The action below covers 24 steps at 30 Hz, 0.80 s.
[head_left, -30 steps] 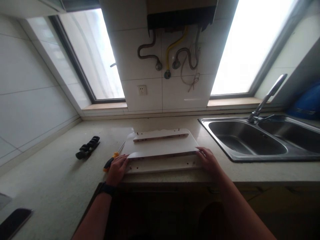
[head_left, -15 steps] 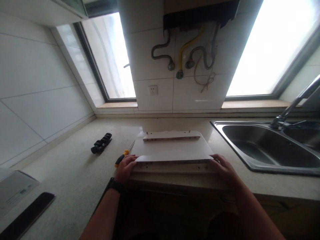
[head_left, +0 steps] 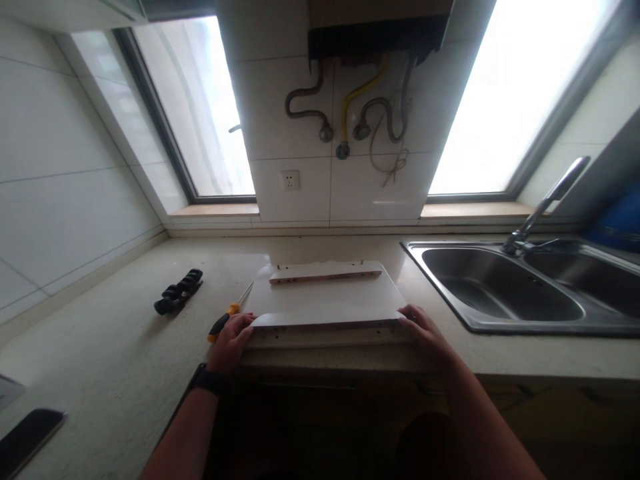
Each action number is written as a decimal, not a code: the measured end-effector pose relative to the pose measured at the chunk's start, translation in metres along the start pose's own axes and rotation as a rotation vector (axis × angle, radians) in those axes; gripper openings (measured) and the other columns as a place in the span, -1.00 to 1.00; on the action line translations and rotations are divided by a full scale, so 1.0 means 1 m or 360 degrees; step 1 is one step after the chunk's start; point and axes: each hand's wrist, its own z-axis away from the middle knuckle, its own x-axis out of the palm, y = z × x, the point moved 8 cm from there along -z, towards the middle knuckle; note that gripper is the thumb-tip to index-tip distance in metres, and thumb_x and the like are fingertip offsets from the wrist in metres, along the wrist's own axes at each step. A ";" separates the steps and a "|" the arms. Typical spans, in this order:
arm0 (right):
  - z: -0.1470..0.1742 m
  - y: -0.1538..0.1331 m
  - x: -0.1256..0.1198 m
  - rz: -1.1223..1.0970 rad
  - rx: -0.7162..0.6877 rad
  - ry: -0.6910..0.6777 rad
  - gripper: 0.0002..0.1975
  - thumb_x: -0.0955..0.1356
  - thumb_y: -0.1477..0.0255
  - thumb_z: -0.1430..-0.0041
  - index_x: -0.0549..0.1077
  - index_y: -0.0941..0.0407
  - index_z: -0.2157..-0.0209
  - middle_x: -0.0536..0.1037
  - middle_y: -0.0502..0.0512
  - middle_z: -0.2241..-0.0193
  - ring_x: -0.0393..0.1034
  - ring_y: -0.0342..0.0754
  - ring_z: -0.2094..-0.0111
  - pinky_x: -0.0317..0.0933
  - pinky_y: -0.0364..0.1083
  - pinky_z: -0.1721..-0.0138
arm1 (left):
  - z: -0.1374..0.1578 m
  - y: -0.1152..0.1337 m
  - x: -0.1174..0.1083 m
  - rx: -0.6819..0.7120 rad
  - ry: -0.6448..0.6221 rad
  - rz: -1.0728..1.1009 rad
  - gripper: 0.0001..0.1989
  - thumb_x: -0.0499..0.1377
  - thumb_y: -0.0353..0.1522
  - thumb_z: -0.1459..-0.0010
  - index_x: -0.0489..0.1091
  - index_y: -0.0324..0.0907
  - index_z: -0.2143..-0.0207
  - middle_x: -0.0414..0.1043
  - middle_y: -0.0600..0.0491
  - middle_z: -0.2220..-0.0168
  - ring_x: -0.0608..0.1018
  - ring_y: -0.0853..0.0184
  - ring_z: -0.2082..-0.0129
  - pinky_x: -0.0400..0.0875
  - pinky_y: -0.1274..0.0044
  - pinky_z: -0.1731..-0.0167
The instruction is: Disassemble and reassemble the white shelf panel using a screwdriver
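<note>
A flat white board (head_left: 325,297) lies near the counter's front edge. Along its far side stands a narrow strip with a brownish edge (head_left: 325,277). At the near side is a second white strip (head_left: 327,323) with a dark edge; small dark holes show beneath it. My left hand (head_left: 234,339) is closed on this near strip's left end, thumb and fingers at its corner. My right hand (head_left: 424,332) grips its right end the same way. Close by my left hand lies a yellow-and-black screwdriver (head_left: 220,323), its shaft pointing toward the board.
A black ribbed object (head_left: 179,291) lies on the counter (head_left: 110,347) to the left, with a dark flat object (head_left: 30,437) nearer me. On the right is a steel sink (head_left: 450,310) with a faucet (head_left: 545,207). Pipes (head_left: 345,113) hang from a unit on the wall.
The view has turned a little to the right, so everything appears shifted left. Both hands still hold the ends of the near strip, with little visible movement of the boards.
</note>
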 end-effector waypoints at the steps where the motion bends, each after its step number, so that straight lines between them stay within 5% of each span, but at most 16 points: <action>1: 0.000 -0.002 0.000 0.0005 -0.0001 0.0004 -0.70 0.31 0.11 -0.18 0.48 0.05 0.32 0.53 0.13 0.26 0.40 0.16 0.15 0.27 0.09 0.08 | 0.000 -0.002 0.000 0.0000 -0.0006 -0.0002 -0.72 0.09 -0.14 -0.22 0.45 -0.14 0.29 0.51 -0.09 0.06 0.47 0.04 -0.10 0.30 0.22 -0.15; 24: 0.002 -0.003 0.000 0.0030 -0.0054 0.0099 -0.78 0.30 0.24 -0.24 0.46 0.07 0.38 0.50 0.08 0.35 0.37 0.07 0.24 0.22 0.03 0.13 | 0.001 -0.027 0.000 -0.0075 0.0024 -0.0115 -0.59 0.09 -0.04 -0.19 0.52 -0.13 0.16 0.52 -0.07 -0.05 0.50 0.05 -0.11 0.32 0.24 -0.18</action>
